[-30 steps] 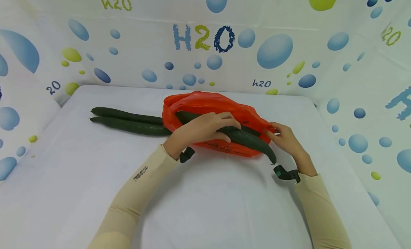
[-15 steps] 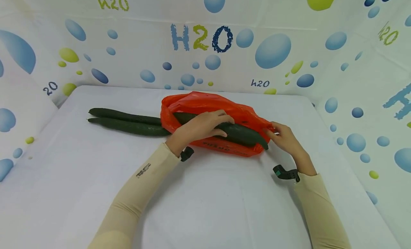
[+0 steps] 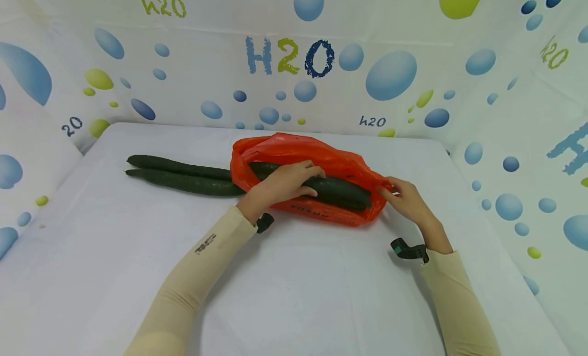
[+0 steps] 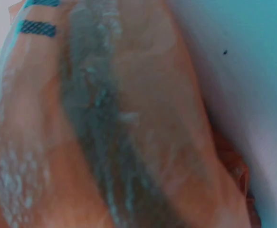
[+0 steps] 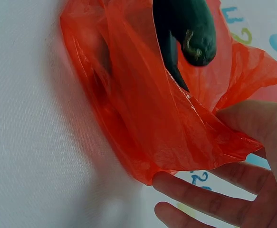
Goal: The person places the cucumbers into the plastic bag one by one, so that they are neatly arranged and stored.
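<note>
A long green cucumber [image 3: 342,194] lies along the opening of a red plastic bag [image 3: 298,145] in the head view. My left hand [image 3: 286,183] grips it from above, thumb on the near side and fingers over the far side. At the bag's right end, my right hand [image 3: 407,198] pinches the edge of the film. The right wrist view shows the cucumber's blunt tip [image 5: 200,45] inside the bag, with another dark green cucumber [image 5: 166,42] beside it. In the left wrist view, a dark long shape shows through the bag wall [image 4: 157,104].
Two more cucumbers, a rear one [image 3: 174,164] and a front one [image 3: 184,182], lie side by side on the white table [image 3: 294,295], their right ends hidden by the bag. Behind the table hangs a white backdrop [image 3: 193,45] with blue and green drops.
The cucumber's right end has swung back and left, from over the bag's front edge to inside the opening. My left hand has shifted slightly left with it. The right hand stays at the bag's edge.
</note>
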{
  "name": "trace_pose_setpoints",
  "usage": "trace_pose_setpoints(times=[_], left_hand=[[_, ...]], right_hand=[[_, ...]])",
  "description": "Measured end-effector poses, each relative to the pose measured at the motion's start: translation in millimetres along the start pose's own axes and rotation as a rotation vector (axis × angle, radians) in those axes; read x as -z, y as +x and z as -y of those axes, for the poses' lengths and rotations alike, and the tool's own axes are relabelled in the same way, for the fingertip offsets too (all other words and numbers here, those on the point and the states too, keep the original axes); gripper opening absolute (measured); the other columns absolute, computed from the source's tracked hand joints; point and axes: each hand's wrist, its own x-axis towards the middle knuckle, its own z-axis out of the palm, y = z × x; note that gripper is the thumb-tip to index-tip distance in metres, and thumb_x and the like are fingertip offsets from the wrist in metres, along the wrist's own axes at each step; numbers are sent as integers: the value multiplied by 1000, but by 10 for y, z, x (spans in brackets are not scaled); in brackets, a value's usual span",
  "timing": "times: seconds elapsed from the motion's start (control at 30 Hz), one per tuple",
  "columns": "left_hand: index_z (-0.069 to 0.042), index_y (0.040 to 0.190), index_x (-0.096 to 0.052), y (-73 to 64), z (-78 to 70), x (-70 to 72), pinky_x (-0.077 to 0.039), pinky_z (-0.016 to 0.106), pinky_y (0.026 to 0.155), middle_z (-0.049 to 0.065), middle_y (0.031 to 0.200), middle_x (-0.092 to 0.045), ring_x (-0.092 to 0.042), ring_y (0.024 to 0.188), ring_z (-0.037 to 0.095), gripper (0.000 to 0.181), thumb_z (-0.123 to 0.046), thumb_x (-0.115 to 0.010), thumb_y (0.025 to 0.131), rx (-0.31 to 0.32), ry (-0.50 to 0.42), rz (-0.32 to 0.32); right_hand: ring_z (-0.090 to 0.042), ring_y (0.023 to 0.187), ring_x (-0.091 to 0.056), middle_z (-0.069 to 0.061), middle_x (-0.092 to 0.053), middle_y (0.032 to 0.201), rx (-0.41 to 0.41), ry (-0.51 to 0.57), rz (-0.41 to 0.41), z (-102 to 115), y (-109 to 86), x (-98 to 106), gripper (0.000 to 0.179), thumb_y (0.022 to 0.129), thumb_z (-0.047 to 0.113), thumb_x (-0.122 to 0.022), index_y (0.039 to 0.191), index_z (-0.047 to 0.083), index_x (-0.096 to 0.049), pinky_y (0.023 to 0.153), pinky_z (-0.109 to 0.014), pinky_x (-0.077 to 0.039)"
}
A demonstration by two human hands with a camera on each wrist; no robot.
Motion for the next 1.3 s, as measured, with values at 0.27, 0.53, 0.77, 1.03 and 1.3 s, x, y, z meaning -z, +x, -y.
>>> trace_pose_setpoints(times=[0.27, 0.53, 0.77, 1.03, 1.3], left_hand=[[-10, 127, -59, 23, 35, -79, -48, 32, 97, 6, 114, -58, -58, 106, 19, 42, -25, -72, 89, -5, -42, -5], [-14, 128, -60, 50, 12, -99, -46, 39, 100, 4, 119, -61, -59, 111, 19, 45, -31, -72, 88, 70, 21, -26], [-18, 127, -63, 54, 28, -171, -42, 46, 99, 2, 122, -63, -56, 116, 20, 43, -35, -71, 88, 52, 128, -107], [-21, 124, -64, 43, 67, -154, -39, 47, 100, 0, 126, -61, -51, 117, 24, 41, -40, -69, 88, 92, 96, -105], [-21, 122, -61, 102, 63, -179, -39, 49, 101, 2, 126, -61, -52, 117, 24, 43, -41, -73, 85, 143, 74, -77]], right_hand=[[-43, 107, -57, -29, -59, 123, 0, 4, -1, -7, 0, -28, 34, 101, 11, -50, 128, -9, -55, 86, -54, -53], [-42, 107, -58, -28, -60, 123, -1, 3, 0, -24, 4, -37, 34, 101, 12, -50, 128, -8, -55, 87, -54, -53], [-42, 106, -59, -28, -61, 121, 8, 1, -12, -39, 9, -33, 32, 100, 10, -50, 126, -8, -56, 86, -55, -53], [-41, 106, -59, -26, -61, 121, 9, 3, 9, -38, 13, -33, 32, 101, 12, -51, 126, -6, -57, 86, -54, -53], [-42, 107, -58, -26, -60, 123, -14, 7, 14, -24, 0, -15, 34, 101, 14, -51, 129, -6, -56, 87, -54, -53]])
